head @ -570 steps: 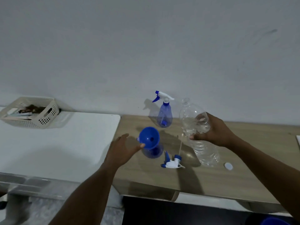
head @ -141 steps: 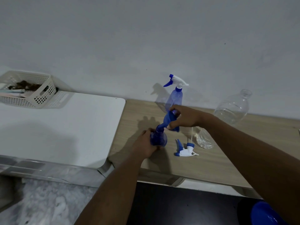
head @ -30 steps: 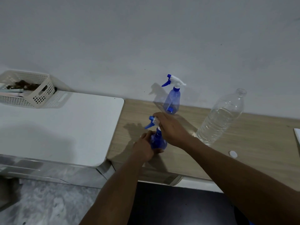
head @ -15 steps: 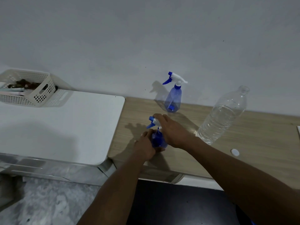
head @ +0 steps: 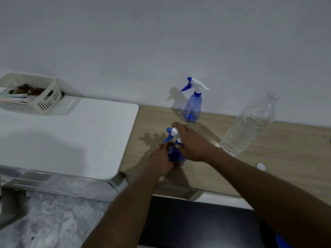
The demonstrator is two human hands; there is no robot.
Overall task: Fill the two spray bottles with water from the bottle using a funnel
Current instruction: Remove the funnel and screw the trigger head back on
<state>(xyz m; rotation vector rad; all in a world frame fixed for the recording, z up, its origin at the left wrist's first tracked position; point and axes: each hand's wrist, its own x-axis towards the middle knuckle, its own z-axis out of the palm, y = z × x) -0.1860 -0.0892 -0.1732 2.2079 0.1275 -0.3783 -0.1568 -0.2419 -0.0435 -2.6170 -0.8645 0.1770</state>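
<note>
Two hands are closed on the near spray bottle (head: 176,155) on the table (head: 279,158): its blue body is gripped by the left hand (head: 161,161), fingers (head: 162,149) curled round it, while its white trigger head (head: 173,132) is clasped from above by the right hand (head: 192,144). The second spray bottle (head: 192,108) is stood by the wall (head: 161,42), the uncapped water bottle (head: 249,127) to its right, a white cap (head: 260,166) lying nearby.

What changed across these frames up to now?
The funnel is gone from the near spray bottle; its spray head, loose before, now sits on it, gripped by the right hand. The water bottle was set down. The left hand still holds that bottle; the far spray bottle stayed put.
</note>
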